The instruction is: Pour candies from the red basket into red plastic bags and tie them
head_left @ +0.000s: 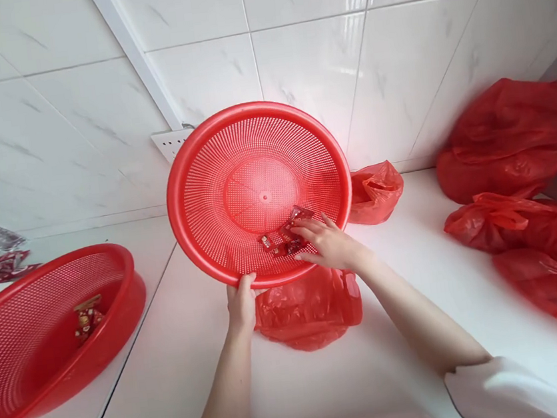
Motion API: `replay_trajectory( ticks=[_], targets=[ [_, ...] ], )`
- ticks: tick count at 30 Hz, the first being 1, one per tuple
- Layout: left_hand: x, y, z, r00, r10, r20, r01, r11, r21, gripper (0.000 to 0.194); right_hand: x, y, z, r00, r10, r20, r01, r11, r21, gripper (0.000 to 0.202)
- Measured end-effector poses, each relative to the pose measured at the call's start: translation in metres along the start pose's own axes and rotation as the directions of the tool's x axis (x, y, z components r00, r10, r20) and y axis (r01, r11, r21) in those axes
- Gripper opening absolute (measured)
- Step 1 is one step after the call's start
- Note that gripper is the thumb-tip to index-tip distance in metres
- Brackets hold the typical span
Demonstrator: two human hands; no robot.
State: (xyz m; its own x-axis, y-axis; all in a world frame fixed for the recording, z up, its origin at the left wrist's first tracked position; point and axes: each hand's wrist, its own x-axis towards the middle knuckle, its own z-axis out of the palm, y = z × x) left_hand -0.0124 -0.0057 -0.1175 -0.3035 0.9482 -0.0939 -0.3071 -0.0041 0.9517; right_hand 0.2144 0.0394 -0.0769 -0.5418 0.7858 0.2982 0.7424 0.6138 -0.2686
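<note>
My left hand (242, 304) grips the near rim of a red perforated plastic basket (179, 227), thumb over the edge. The basket is tilted, its inside facing me. Inside it, at the low near side, lie several small dark-red and gold wrapped packets (283, 245). My right hand (330, 242) reaches over the rim with fingers stretched out and apart, touching the packets and partly covering them. Just below the basket's near rim, a red plastic bag (310, 313) rests on the white tabletop; its upper part is hidden by the basket.
At left stands a second red basket (123, 260) with a few packets (88, 318). More packets (3, 267) lie behind it. A small red bag (377, 191) sits by the tiled wall. Filled red bags (511, 135) crowd the right. A wall socket (168, 143) is behind the basket.
</note>
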Motion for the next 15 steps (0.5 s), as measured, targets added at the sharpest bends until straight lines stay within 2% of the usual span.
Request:
replay_trajectory(
  ticks=[3,6,11,15],
  targets=[
    [-0.003,-0.006,0.003,1.000,-0.016,-0.023,0.017,1.000,0.024,0.037,0.002,-0.005,0.011,0.995,-0.015,0.103,0.013,1.000,0.013,0.054],
    [-0.002,-0.008,0.004,1.000,0.005,-0.011,-0.005,1.000,-0.004,0.035,0.002,-0.009,0.011,0.984,-0.075,0.163,0.068,0.996,0.050,0.054],
    [0.005,-0.010,0.000,0.999,0.032,-0.022,-0.032,0.999,-0.022,0.030,0.001,-0.010,0.000,0.974,-0.161,0.159,0.121,0.965,0.234,0.027],
    [0.008,-0.011,-0.003,0.999,0.025,-0.037,-0.025,0.999,-0.022,0.031,-0.003,-0.015,-0.009,0.967,-0.177,0.183,0.090,0.910,0.406,0.020]
  ],
)
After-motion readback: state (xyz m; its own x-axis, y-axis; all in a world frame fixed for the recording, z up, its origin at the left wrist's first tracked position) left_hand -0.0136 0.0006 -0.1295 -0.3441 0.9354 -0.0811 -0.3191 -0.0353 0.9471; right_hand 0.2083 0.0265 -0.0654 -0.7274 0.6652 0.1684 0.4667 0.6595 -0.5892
